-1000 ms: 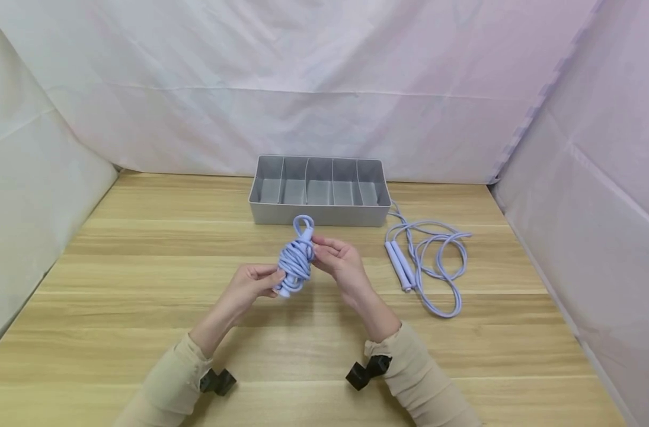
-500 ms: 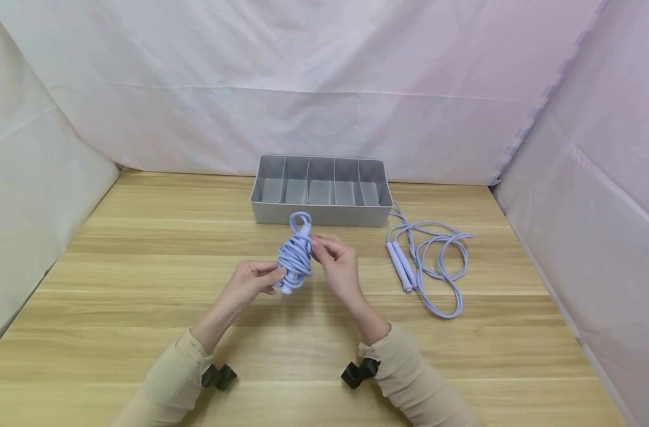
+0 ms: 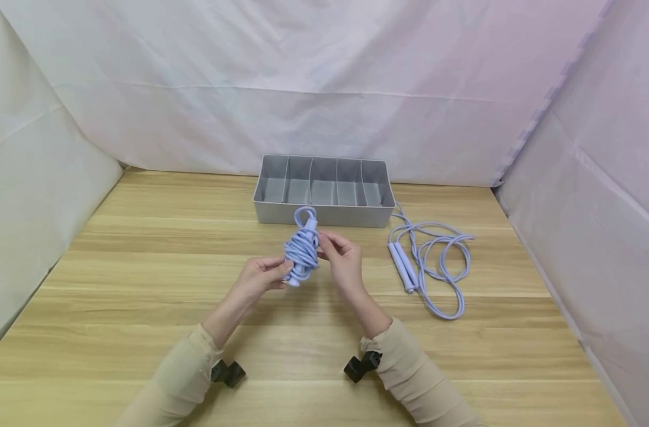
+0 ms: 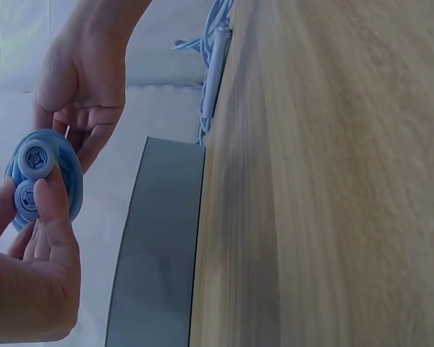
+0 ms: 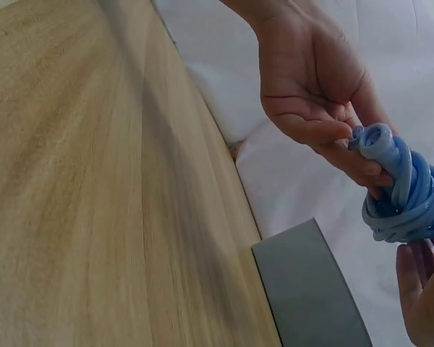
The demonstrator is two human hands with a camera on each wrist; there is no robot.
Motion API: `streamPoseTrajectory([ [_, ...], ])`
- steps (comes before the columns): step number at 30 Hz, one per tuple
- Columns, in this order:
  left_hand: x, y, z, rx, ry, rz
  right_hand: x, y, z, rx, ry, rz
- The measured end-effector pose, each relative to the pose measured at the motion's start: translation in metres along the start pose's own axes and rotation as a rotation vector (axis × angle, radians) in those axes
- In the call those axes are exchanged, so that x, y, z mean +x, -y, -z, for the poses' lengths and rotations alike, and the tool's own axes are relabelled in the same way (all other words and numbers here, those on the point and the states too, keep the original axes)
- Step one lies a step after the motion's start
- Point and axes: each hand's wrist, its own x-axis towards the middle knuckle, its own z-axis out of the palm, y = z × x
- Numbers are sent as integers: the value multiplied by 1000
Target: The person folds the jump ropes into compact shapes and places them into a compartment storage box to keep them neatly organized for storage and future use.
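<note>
A light-blue jump rope (image 3: 301,249), its cord wound round its two handles, is held up above the table in front of the grey box. A loop of cord sticks up at its top. My left hand (image 3: 260,277) grips the lower end from the left, and the two round handle ends (image 4: 36,159) show between its thumb and fingers in the left wrist view. My right hand (image 3: 345,264) pinches the wound cord at the upper right side. In the right wrist view the coils (image 5: 412,195) are in plain sight, with the right hand's fingertips against them.
Behind the hands stands a grey box (image 3: 324,214) with several compartments. To the right lies a second blue jump rope (image 3: 403,267), handles side by side, its cord in loose loops beside and behind them. White cloth (image 3: 324,118) encloses the wooden table (image 3: 143,267).
Both hands have shifted slightly up and to the right with the wound jump rope. The right hand's fingers have changed position at its side. The second rope lies as before.
</note>
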Motion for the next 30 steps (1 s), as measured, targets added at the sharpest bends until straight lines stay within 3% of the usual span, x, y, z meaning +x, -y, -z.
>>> streamPoseTrajectory([
  [8, 11, -3, -12, -61, -84, -3, -5, 5, 1, 47, 84, -183],
  [13, 21, -9, -17, -73, -137, -10, -10, 9, -3, 104, 130, -207],
  [18, 31, -15, -23, -99, -169, -14, -7, 12, -5, 117, 115, -178],
  [25, 46, -18, -35, -154, -203, -36, 3, 8, -2, -57, 90, -52],
  [30, 61, -21, -42, -121, -136, -59, 14, 1, 9, -160, 96, 11],
])
